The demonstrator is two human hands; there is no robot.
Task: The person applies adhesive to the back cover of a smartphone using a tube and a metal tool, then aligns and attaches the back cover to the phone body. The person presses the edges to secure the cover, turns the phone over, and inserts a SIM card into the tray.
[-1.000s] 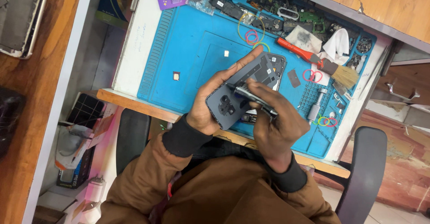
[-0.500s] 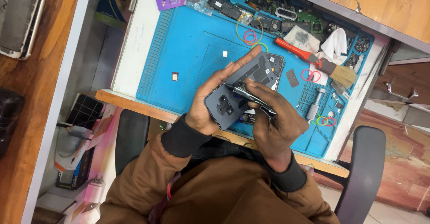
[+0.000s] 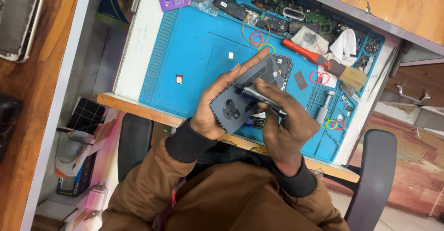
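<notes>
Two hands on one dark phone, above the near edge of the blue mat.

My left hand grips the phone from below, fingers clenched around its back cover; my right hand pinches a thin dark tool against it. Farther back on the tabletop, a red-handled brush lies near the mat's right corner.

1. Over the near part of the work mat: phone, held in the left hand.
2. Across the phone's back: tweezers, gripped by the right hand.
3. Right of the phone, on the mat: brush, with rubber bands just beside.
4. Along the mat's far edge: circuit boards.
5. At the near right, beside the desk: chair.
</notes>
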